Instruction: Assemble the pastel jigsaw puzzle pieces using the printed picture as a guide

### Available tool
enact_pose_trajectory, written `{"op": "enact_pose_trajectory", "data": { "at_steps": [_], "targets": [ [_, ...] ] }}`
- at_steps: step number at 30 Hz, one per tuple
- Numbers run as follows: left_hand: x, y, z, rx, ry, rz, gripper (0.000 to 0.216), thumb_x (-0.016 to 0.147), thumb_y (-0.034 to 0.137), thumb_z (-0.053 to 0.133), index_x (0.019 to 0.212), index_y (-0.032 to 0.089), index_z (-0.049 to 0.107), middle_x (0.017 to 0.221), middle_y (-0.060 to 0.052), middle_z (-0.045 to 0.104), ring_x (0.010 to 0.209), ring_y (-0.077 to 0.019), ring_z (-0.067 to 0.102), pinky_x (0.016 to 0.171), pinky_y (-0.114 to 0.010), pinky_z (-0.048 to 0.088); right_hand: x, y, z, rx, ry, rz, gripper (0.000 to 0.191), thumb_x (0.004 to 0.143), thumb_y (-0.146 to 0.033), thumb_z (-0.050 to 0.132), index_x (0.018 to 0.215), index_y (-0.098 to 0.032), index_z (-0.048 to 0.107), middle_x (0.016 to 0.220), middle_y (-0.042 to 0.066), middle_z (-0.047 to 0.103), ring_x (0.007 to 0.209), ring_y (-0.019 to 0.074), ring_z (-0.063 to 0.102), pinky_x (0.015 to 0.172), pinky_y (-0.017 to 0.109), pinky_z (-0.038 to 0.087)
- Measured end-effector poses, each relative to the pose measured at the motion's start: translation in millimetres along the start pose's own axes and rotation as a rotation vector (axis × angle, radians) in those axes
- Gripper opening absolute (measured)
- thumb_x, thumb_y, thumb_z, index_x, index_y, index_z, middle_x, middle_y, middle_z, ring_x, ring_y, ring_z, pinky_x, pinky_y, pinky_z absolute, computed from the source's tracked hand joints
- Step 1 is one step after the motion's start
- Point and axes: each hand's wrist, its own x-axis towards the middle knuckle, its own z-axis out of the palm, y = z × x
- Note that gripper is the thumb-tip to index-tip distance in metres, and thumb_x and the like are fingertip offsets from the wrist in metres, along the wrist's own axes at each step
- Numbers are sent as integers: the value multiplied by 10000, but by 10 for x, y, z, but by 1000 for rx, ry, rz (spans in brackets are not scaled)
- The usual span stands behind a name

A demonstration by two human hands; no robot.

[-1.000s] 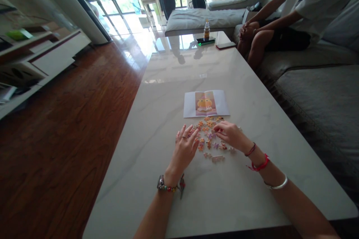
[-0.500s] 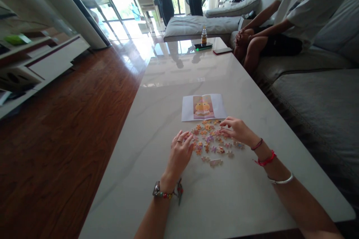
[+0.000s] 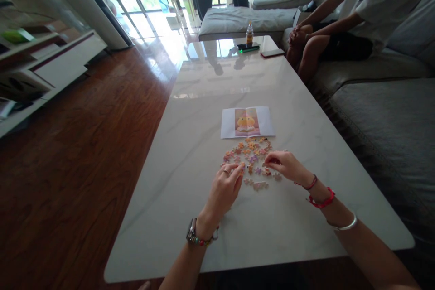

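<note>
Loose jigsaw puzzle pieces (image 3: pixel 252 145) in orange, pink and purple lie scattered on the white marble-look table (image 3: pixel 170 199). Several pale pieces (image 3: pixel 257 185) sit in a short row at the near side of the pile. My left hand (image 3: pixel 228 186) is at the left of the pile, fingers drawn together at a puzzle piece (image 3: pixel 243 166), partly covering it. At the right, my right hand (image 3: pixel 284 165) pinches thumb and fingers on a small puzzle piece that is mostly hidden. Just beyond the pile lies a creased paper sheet (image 3: pixel 228 123) with a printed yellow cartoon picture.
Toward the far end of the table are a bottle (image 3: pixel 249 36), a dark phone-like device (image 3: pixel 248 47) with a green light and a flat thin device (image 3: pixel 272 53). A seated person (image 3: pixel 340 31) is on the grey sofa (image 3: pixel 384 113) at right. Two people stand near the windows.
My left hand has moved right and its fingers have closed together. My right hand has drawn slightly nearer and narrowed to a pinch. The camera view has tilted down a little.
</note>
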Motion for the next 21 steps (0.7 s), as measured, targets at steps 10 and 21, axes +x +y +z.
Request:
{"op": "enact_pose_trajectory", "data": {
  "at_steps": [10,21],
  "targets": [
    [-467,437,106,1,-120,-13,258,824,187,396,1051,190,520,1066,-65,549,966,-173,503,836,-327,463,-450,-217,480,-19,12,-88,144,754,-102,485,729,-167,612,741,36,620,700,130,570,661,238,438],
    [-462,402,197,152,-180,58,329,842,205,373,1159,204,460,1190,-62,503,1085,-193,441,840,-341,447,-458,-304,586,-140,158,-38,79,744,-94,515,778,-161,535,764,36,552,701,139,537,656,263,446]
  ]
}}
